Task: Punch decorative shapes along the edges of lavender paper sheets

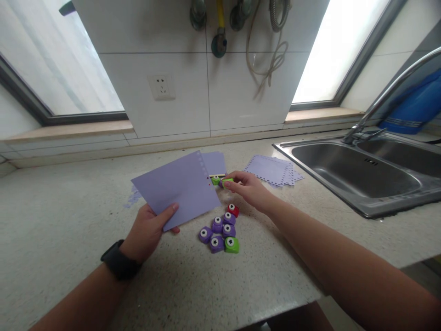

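My left hand (155, 225) grips a sheet of lilac paper (175, 191) by its near edge, thumb on top, and the sheet is tilted above the counter. A row of small punched marks runs along its right edge. Between the fingers of my right hand (243, 186) is a green paper punch (228, 183), just right of that edge. Behind the sheet, close to my right fingertips, another green punch (215, 180) shows. Several punches, such as a purple punch (217, 243), a red punch (233, 210) and a lime punch (232, 245), stand grouped below.
More lilac paper (214, 163) lies behind the held sheet. Several sheets with punched edges (270, 169) are stacked at the right, beside the steel sink (358, 172). Small lilac scraps (133, 196) lie on the speckled counter (69, 220) at the left. A tiled wall rises behind.
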The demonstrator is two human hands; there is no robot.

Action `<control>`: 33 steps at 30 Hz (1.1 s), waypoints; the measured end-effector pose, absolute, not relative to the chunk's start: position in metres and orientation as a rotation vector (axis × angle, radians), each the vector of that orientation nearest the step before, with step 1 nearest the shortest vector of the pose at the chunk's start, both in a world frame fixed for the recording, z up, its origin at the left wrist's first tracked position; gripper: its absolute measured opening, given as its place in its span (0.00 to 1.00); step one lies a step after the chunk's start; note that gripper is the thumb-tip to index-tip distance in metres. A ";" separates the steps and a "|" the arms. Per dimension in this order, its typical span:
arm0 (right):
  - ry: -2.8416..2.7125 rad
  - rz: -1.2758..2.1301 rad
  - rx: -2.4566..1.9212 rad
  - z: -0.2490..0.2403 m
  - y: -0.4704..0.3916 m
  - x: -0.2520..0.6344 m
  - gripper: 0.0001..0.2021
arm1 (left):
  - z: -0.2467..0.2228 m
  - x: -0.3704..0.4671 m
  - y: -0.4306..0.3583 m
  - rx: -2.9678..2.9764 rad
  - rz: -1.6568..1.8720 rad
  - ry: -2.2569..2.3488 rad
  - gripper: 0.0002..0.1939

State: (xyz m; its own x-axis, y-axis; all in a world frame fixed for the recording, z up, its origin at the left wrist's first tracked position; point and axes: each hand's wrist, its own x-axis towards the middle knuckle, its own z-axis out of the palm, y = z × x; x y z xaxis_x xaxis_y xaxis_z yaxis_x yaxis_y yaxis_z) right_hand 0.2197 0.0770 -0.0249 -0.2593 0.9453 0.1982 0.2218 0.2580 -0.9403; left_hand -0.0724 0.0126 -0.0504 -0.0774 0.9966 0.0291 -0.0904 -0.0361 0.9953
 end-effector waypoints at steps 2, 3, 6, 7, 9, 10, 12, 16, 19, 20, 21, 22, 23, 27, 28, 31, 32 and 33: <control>-1.704 1.021 -1.127 -0.025 0.078 0.220 0.10 | -0.050 -0.071 0.013 1.099 1.351 1.169 0.20; -1.716 1.015 -1.138 -0.025 0.079 0.221 0.10 | -0.050 -0.071 0.014 1.088 1.359 1.163 0.20; -1.771 0.998 -1.181 -0.028 0.082 0.223 0.11 | -0.049 -0.069 0.015 1.058 1.377 1.137 0.21; -1.792 0.985 -1.199 -0.029 0.083 0.223 0.11 | -0.049 -0.069 0.015 1.045 1.383 1.127 0.22; -1.831 0.963 -1.228 -0.032 0.085 0.225 0.12 | -0.048 -0.069 0.016 1.018 1.396 1.111 0.23; -1.849 0.955 -1.239 -0.033 0.086 0.226 0.13 | -0.048 -0.069 0.016 1.007 1.402 1.106 0.24; -1.894 0.941 -1.251 -0.035 0.087 0.227 0.13 | -0.047 -0.069 0.016 0.995 1.406 1.099 0.26; -2.009 0.900 -1.253 -0.035 0.087 0.227 0.13 | -0.047 -0.069 0.016 0.985 1.392 1.078 0.30; -2.048 0.898 -1.271 -0.035 0.086 0.226 0.13 | -0.047 -0.069 0.017 0.995 1.391 1.069 0.31; -2.058 0.901 -1.279 -0.036 0.085 0.225 0.14 | -0.047 -0.070 0.017 1.001 1.394 1.068 0.31; -2.071 0.900 -1.285 -0.036 0.085 0.225 0.14 | -0.048 -0.070 0.017 1.005 1.398 1.068 0.31; -2.089 0.890 -1.292 -0.035 0.084 0.224 0.14 | -0.048 -0.070 0.017 1.007 1.403 1.069 0.31; -2.113 0.874 -1.298 -0.035 0.084 0.224 0.15 | -0.048 -0.070 0.018 1.008 1.409 1.069 0.31; -2.224 0.769 -1.317 -0.030 0.081 0.221 0.15 | -0.049 -0.070 0.018 1.010 1.416 1.048 0.30; -2.245 0.750 -1.319 -0.029 0.081 0.221 0.15 | -0.049 -0.070 0.018 1.010 1.414 1.044 0.29; -2.274 0.725 -1.313 -0.025 0.079 0.220 0.14 | -0.049 -0.070 0.018 1.011 1.413 1.043 0.28; -2.274 0.723 -1.308 -0.024 0.078 0.220 0.14 | -0.049 -0.070 0.018 1.011 1.413 1.045 0.28; -2.269 0.720 -1.302 -0.024 0.078 0.220 0.13 | -0.048 -0.070 0.018 1.012 1.414 1.047 0.28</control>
